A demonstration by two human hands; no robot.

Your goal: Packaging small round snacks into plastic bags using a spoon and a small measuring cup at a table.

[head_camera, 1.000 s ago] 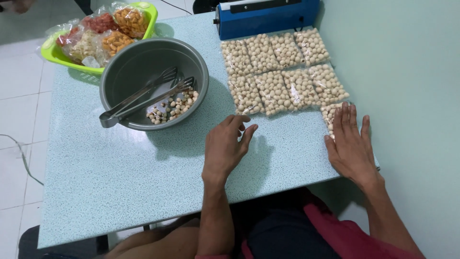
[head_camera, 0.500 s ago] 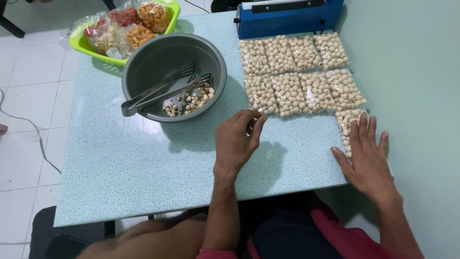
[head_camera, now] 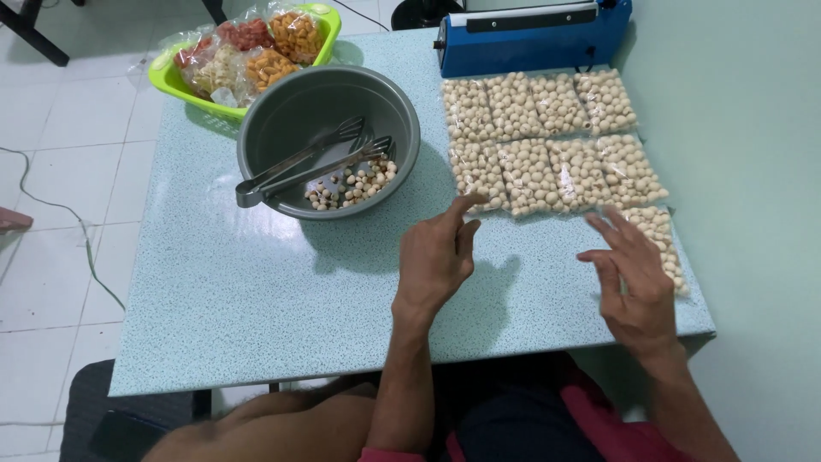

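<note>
The right hand point(head_camera: 631, 282) is raised with fingers spread, empty, just beside the ninth sealed bag point(head_camera: 660, 239) at the table's point(head_camera: 256, 299) near right corner. The left hand point(head_camera: 436, 257) hovers, loosely curled, empty. The bag is best aligned flush under the two rows of bags point(head_camera: 552, 141); beyond them, the blue sealer point(head_camera: 530, 34) is seen.
</note>
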